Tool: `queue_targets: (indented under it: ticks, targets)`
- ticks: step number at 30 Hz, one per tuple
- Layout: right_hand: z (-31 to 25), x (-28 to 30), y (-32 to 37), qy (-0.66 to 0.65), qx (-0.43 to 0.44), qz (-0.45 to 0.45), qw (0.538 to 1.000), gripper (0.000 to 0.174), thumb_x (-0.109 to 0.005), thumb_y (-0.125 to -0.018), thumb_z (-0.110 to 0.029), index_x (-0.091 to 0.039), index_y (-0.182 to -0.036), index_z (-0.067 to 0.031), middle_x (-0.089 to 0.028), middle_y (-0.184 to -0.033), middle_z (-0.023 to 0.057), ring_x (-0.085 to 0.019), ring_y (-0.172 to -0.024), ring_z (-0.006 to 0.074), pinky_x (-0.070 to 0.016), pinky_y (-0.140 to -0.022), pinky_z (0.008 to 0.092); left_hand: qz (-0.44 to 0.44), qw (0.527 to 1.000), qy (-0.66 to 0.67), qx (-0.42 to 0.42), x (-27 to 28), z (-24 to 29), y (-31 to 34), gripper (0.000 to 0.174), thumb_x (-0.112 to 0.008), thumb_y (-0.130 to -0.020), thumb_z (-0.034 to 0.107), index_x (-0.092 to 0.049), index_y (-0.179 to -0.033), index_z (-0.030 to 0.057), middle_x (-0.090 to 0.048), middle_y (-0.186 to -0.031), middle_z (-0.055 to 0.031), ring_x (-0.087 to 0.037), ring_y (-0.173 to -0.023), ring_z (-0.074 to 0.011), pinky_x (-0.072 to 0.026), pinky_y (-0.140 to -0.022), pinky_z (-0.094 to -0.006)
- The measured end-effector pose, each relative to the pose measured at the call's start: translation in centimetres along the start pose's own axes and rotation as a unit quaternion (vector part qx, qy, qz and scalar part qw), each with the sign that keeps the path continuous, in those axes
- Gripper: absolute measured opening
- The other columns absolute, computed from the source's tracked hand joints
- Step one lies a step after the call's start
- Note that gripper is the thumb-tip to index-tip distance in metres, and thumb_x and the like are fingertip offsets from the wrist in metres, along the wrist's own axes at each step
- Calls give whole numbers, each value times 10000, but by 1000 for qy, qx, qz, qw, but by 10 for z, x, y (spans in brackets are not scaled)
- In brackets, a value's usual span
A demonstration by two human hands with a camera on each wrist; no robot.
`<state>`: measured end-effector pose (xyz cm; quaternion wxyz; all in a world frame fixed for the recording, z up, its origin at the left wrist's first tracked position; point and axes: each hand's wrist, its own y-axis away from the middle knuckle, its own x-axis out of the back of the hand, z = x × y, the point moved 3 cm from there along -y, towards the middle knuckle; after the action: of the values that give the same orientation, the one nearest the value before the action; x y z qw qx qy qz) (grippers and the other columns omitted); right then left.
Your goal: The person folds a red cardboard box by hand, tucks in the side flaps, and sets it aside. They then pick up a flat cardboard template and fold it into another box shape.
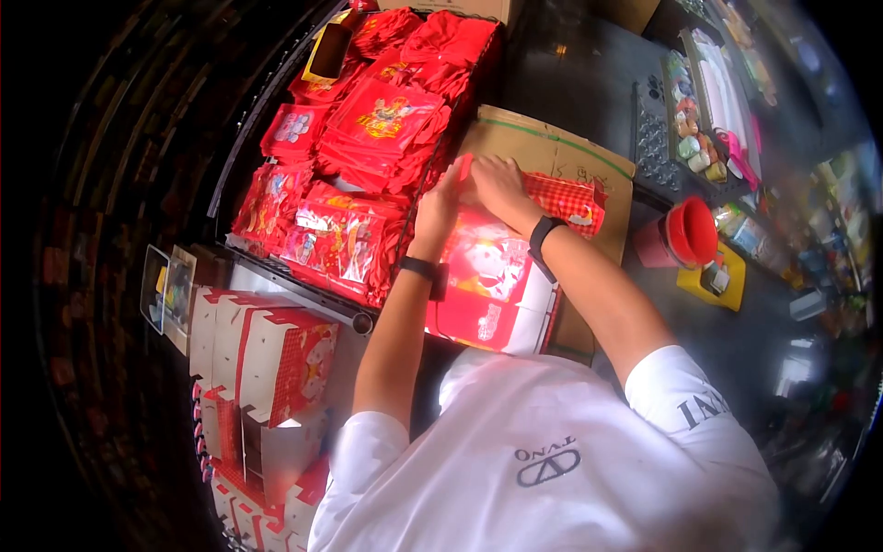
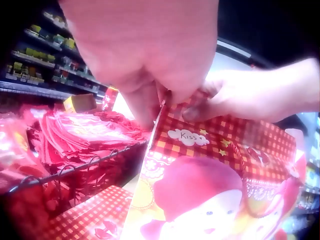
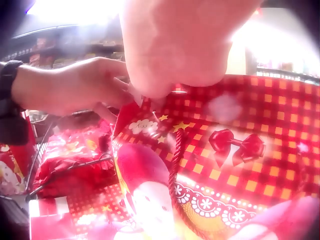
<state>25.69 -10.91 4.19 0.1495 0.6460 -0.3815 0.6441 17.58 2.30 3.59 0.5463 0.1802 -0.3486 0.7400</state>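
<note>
I have both grips on the gift bag (image 1: 487,262). My left grip (image 1: 443,204) pinches its top corner, and my right grip (image 1: 497,184) pinches the checked rim just beside it, fingertips nearly touching. The bag sits over flat cardboard (image 1: 561,152), against the wire basket (image 1: 294,279) of red packets (image 1: 386,115).

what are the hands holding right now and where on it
Both hold the red checked gift bag by its top edge: the left hand and right hand pinch it side by side near one upper corner.
</note>
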Motion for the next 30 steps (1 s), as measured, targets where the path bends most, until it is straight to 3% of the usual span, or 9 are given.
queue_targets:
  ticks: [1, 5, 8, 9, 12, 13, 16, 23, 30]
  targets:
    - [2, -2, 0, -10, -4, -4, 1000, 330, -801, -799, -282, -670, -1020, -75, -682, -1046, 91, -625, -1114, 290, -454, -915, 456, 9, 999, 21, -34, 1, 2, 3, 691, -573, -915, 5, -444, -1566, 198, -666, -1284, -256, -713, -932, -436, -594, -794, -484]
    - [5, 2, 2, -20, 7, -2, 1000, 210, -715, -830, -170, -660, -1008, -72, -682, -1041, 94, -628, -1103, 295, -456, -915, 457, 69, 995, 19, -75, -9, 0, 16, 661, -573, -938, 54, -438, -1574, 173, -503, -1543, -219, -688, -1138, -401, -607, -864, -442]
    - [5, 7, 2, -30, 5, -13, 999, 160, -665, -834, -107, -648, -988, -69, -680, -1037, 95, -635, -1085, 302, -461, -904, 462, 111, 993, 36, -16, -19, 5, 27, 602, -540, -951, 33, -496, -1540, 150, -495, -1558, -210, -679, -1185, -389, -596, -913, -425]
    - [6, 5, 2, -23, 8, -9, 1000, 155, -660, -832, -97, -644, -984, -70, -679, -1035, 95, -637, -1078, 303, -463, -900, 464, 151, 988, 27, -31, -19, 9, 28, 562, -539, -956, 36, -544, -1505, 154, -516, -1547, -201, -727, -1109, -343, -600, -903, -396]
    - [7, 2, 5, -13, 21, 1, 1000, 147, -650, -834, -73, -630, -980, -68, -678, -1034, 98, -643, -1059, 309, -467, -883, 470, 130, 989, 71, 20, -21, 12, 34, 538, -548, -957, 44, -576, -1480, 167, -541, -1532, -173, -762, -1011, -260, -603, -880, -360]
    - [6, 2, 6, -10, 20, -2, 1000, 149, -652, -834, -72, -628, -982, -68, -678, -1036, 99, -643, -1060, 310, -466, -885, 470, 142, 988, 57, 31, -24, 10, 34, 521, -561, -956, 62, -598, -1461, 185, -560, -1513, -142, -768, -942, -194, -606, -837, -332]
    - [5, 4, 8, -13, 24, 1, 1000, 143, -658, -843, -77, -627, -981, -66, -679, -1034, 98, -644, -1053, 309, -469, -879, 466, 142, 984, 86, 56, -23, 12, 36, 536, -588, -951, 6, -616, -1438, 228, -598, -1469, -90, -729, -1019, -355, -619, -764, -421]
    - [8, 9, 4, -58, 25, 20, 998, 98, -691, -864, -111, -638, -926, -56, -694, -952, 124, -672, -967, 359, -520, -813, 499, 149, 986, 60, 34, -25, 0, 35, 430, -607, -955, 54, -662, -1346, 225, -644, -1415, -42, -728, -969, -349, -616, -716, -431]
    - [11, 8, -2, -61, -4, -9, 998, 84, -710, -859, -126, -661, -899, -71, -713, -945, 110, -683, -970, 341, -521, -825, 492, 133, 989, 61, 32, -18, -3, 26, 391, -593, -946, 31, -672, -1298, 179, -684, -1349, -53, -727, -975, -335, -608, -727, -428]
